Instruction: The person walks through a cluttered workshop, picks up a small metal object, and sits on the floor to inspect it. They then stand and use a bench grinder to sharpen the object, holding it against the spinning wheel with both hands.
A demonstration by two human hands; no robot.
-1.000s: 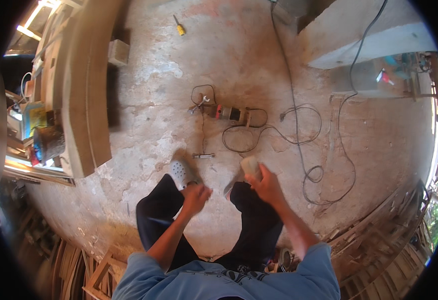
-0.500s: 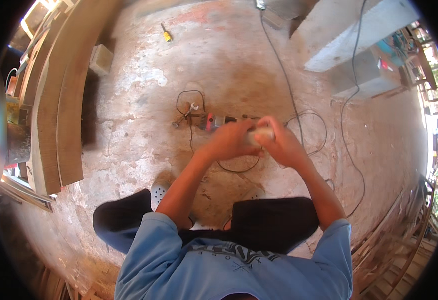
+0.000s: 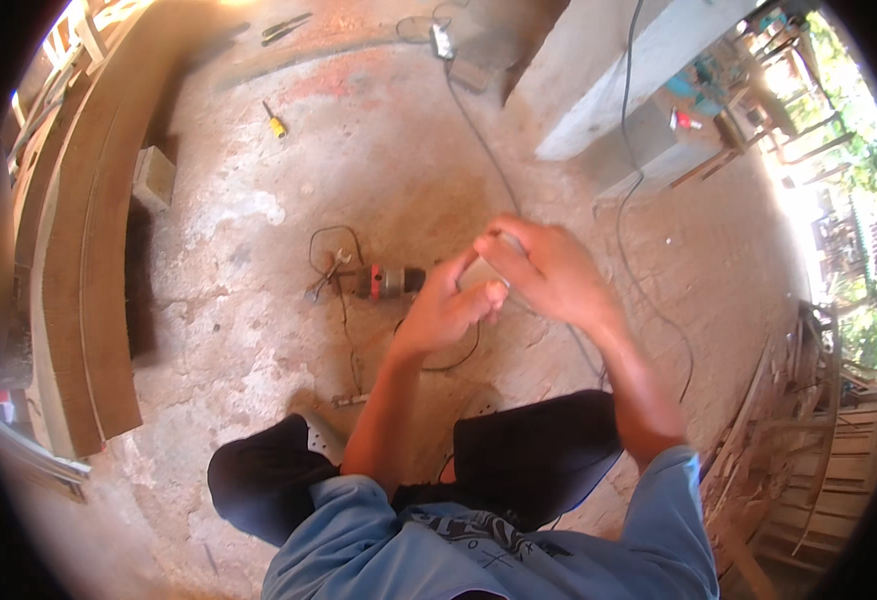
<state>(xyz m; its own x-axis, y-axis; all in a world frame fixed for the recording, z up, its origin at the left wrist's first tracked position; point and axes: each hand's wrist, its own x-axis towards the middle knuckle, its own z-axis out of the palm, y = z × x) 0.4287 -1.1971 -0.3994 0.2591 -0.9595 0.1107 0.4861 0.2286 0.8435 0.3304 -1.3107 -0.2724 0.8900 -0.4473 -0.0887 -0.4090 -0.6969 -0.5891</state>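
1. Head view: nearest, bent knees point(image 3: 533, 440) in dark trousers bound the near side.
2. Scrap wood point(image 3: 808, 460) edges the near right.
3. Left hand point(image 3: 448, 305) and right hand point(image 3: 553, 270) meet in mid-air beyond the knees, both curled around a pale block point(image 3: 474, 273); fingers hide much of it.
4. Just left of the hands, a red-banded power tool point(image 3: 390, 281) lies on the floor, with wrenches point(image 3: 330, 270) by its left end.
5. Most room for moving is the floor point(image 3: 218, 330) left of the tool, as far as the edge of long wooden beams point(image 3: 83, 270).
6. Right of the hands, a black cable point(image 3: 626, 100) runs from near to far.
7. Farther, a yellow-handled screwdriver point(image 3: 275, 122) lies left; a concrete slab point(image 3: 583, 90) and grey box point(image 3: 648, 150) obstruct the right.
8. Farthest: pliers point(image 3: 286, 28) left.
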